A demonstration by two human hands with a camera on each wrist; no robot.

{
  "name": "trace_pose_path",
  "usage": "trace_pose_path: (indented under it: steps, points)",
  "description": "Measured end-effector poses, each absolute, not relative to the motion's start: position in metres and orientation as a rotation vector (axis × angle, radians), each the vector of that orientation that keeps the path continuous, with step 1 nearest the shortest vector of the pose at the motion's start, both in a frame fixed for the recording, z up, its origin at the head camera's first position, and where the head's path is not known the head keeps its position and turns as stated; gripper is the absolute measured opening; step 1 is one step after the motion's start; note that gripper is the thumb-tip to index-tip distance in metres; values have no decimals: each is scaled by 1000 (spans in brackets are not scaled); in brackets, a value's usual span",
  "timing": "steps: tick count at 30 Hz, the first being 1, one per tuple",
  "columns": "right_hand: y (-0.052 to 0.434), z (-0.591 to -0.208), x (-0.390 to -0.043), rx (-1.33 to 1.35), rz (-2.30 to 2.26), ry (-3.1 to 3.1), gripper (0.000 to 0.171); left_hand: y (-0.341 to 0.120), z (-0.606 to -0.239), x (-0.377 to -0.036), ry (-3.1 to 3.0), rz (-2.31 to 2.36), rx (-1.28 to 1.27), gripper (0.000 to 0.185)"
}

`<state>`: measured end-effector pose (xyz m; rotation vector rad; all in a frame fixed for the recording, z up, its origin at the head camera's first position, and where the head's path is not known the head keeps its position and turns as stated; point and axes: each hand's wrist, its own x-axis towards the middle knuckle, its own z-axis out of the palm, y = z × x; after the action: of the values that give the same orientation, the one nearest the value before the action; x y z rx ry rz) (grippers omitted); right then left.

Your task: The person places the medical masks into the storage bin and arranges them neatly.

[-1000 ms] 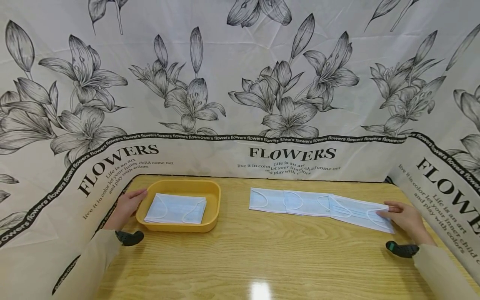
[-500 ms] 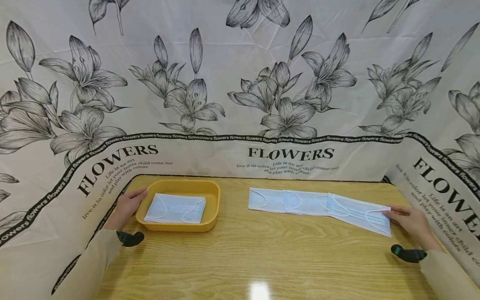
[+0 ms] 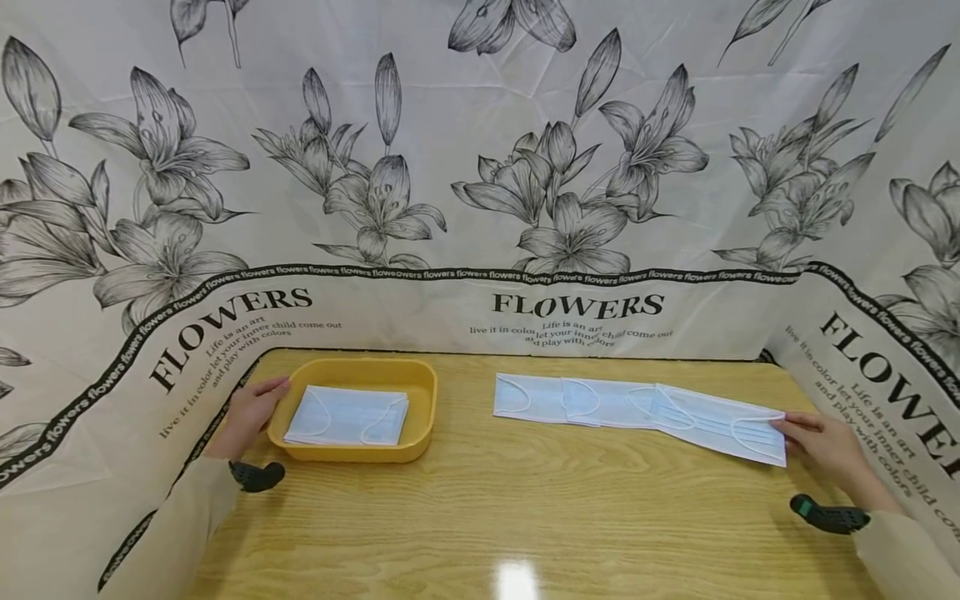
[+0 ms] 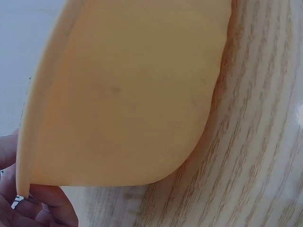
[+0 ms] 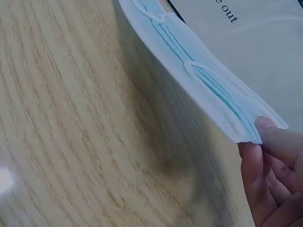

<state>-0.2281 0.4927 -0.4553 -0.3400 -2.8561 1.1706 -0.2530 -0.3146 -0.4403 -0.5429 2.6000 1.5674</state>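
right hand (image 3: pixel 825 446): pinching end of face mask (image 3: pixel 720 425) (rightmost of overlapping row); left hand (image 3: pixel 251 408): fingers curled on yellow tray (image 3: pixel 420 392) rim | wooden table (image 3: pixel 525 517)

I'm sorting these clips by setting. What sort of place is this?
Probably a staged tabletop booth rather than a lived-in room: a glossy wooden table is walled on three sides by a white flower-printed cloth backdrop. On it lie only a yellow plastic tray and pale blue face masks.
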Motion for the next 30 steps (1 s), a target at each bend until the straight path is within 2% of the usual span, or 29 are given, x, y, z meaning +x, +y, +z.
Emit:
trace_pose_path:
  steps: [6,7,9,13,14,15,16,18,24,26,28,30]
  points:
    - [487,-447,-222,-369,1320,-2788,65,-313,-438,-252,2615,1576,-550,57]
    - [492,-451,-224,-365,1404,-2748,57,-313,-438,-252,2619,1573,-553,57]
    - [498,-453,-225,-369,1487,-2719,55,-313,-438,-252,2622,1565,-559,57]
    - [514,-461,-229,-393,1761,-2591,6,-314,-438,-252,2621,1554,-550,58]
    - [511,-458,-227,-400,1765,-2595,9,-314,-438,-251,2616,1555,-545,58]
    - [511,-457,-227,-407,1806,-2566,3,-314,-438,-251,2613,1557,-539,59]
    - [511,-456,-226,-413,1839,-2545,11,-314,-437,-250,2611,1559,-532,59]
    - [507,-452,-223,-418,1791,-2562,4,-314,-437,-250,2612,1563,-525,59]
    - [501,-443,-216,-482,1734,-2575,7,-313,-439,-248,2639,1567,-564,57]
    - [500,-442,-214,-485,1805,-2517,9,-313,-440,-247,2642,1576,-577,57]
    - [500,-440,-212,-487,1886,-2456,19,-313,-441,-248,2642,1584,-573,57]
    - [501,-440,-210,-464,1904,-2447,19,-312,-442,-248,2639,1591,-568,58]
